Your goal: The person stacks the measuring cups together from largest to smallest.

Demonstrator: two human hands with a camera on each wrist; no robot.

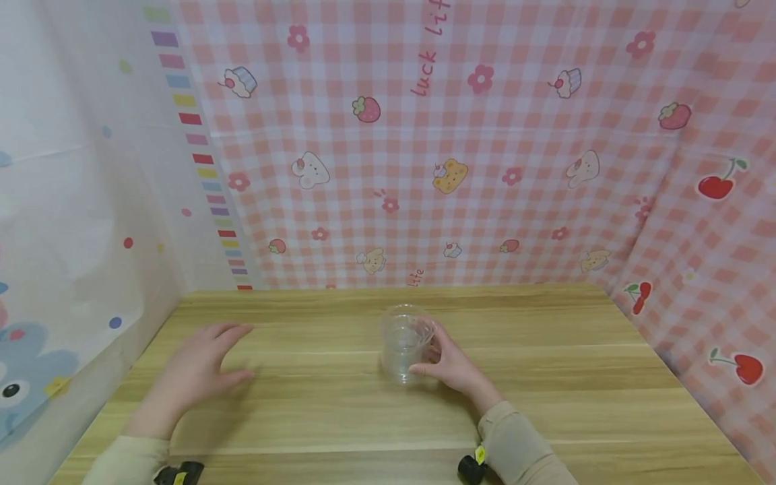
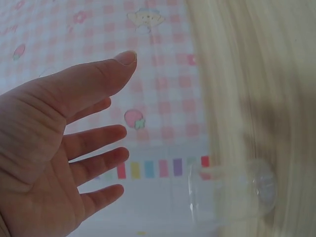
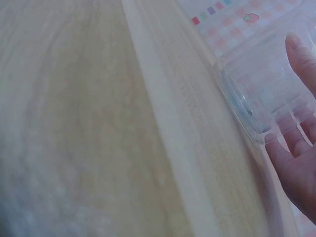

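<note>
Toward the back middle of the table is a clear plastic cup (image 1: 400,347). My right hand (image 1: 448,364) grips it from the right side, thumb on the near side and fingers behind. In the right wrist view, the cup (image 3: 261,84) lies between the thumb and the fingers (image 3: 296,138). My left hand (image 1: 203,367) is held over the left part of the table, fingers spread and holding nothing. Its palm and separated fingers (image 2: 101,140) face the left wrist camera. A clear cup (image 2: 232,192) shows apart from these fingers, at the lower right of that view.
The wooden table (image 1: 339,431) reaches back to a pink checked cloth (image 1: 388,148) with printed fruit and animals. A white printed cloth (image 1: 73,168) hangs along the left side, and a cherry-print cloth (image 1: 721,269) along the right.
</note>
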